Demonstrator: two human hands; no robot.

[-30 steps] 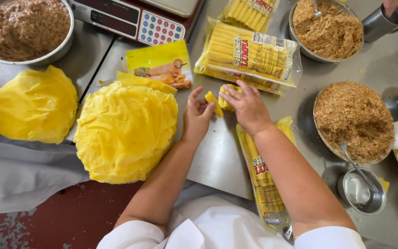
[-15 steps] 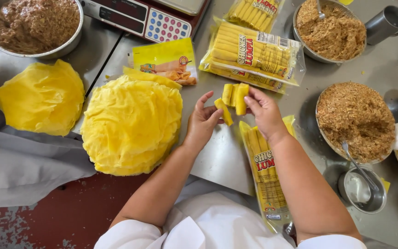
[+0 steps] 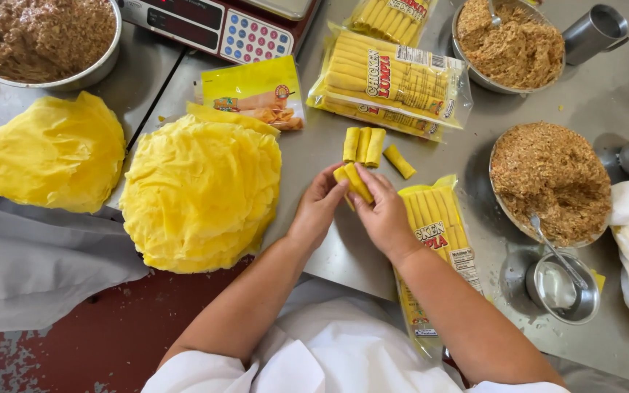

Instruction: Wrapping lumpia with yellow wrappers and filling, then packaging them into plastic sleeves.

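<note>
My left hand (image 3: 317,209) and my right hand (image 3: 384,212) together pinch one short yellow roll (image 3: 354,181) just above the steel table (image 3: 307,156). Beyond my fingertips three finished yellow rolls (image 3: 362,145) lie side by side, with one more roll (image 3: 400,161) lying slanted to their right. A round stack of yellow wrappers (image 3: 202,193) sits left of my left hand. A clear bag partly filled with rolls (image 3: 438,225) lies under my right wrist.
A second wrapper stack (image 3: 52,153) lies far left. Metal bowls of brown filling (image 3: 551,182) (image 3: 512,36) (image 3: 41,36) stand right and at the back. A sealed pack of rolls (image 3: 394,80), a scale (image 3: 220,29), a yellow packet (image 3: 256,91), a small cup with spoon (image 3: 558,287).
My hands have set rolls down on the table ahead and drawn back toward me, now holding a single roll between them. The view has shifted slightly.
</note>
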